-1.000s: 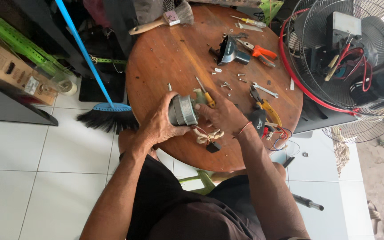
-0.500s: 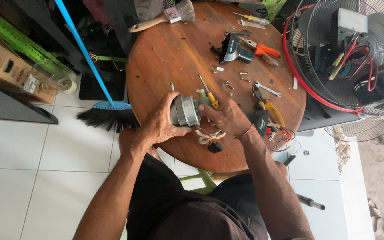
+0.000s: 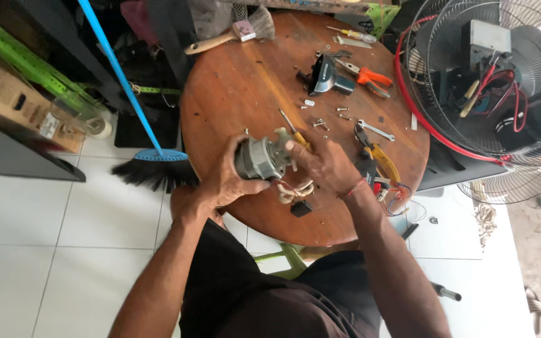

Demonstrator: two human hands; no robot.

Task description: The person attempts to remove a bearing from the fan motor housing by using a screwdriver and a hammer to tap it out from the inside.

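Above the near edge of a round wooden table (image 3: 245, 81), my left hand (image 3: 225, 181) grips a small grey fan motor (image 3: 258, 159) from the left side. My right hand (image 3: 324, 164) grips the motor's other end, fingers on a pale plastic part at its front. Wires with a small black block (image 3: 300, 208) hang from the motor onto the table. A yellow-handled screwdriver (image 3: 294, 130) lies on the table just beyond my right hand.
Loose screws (image 3: 320, 123), a wrench (image 3: 376, 130), yellow-handled pliers (image 3: 382, 159), orange-handled pliers (image 3: 370, 80), a black part (image 3: 325, 75) and a brush (image 3: 233, 34) lie on the table. A fan guard (image 3: 471, 81) stands right, a blue broom (image 3: 148, 166) left.
Both hands still hold the motor. My right hand has shifted a little on the motor's front end. The view has moved slightly.
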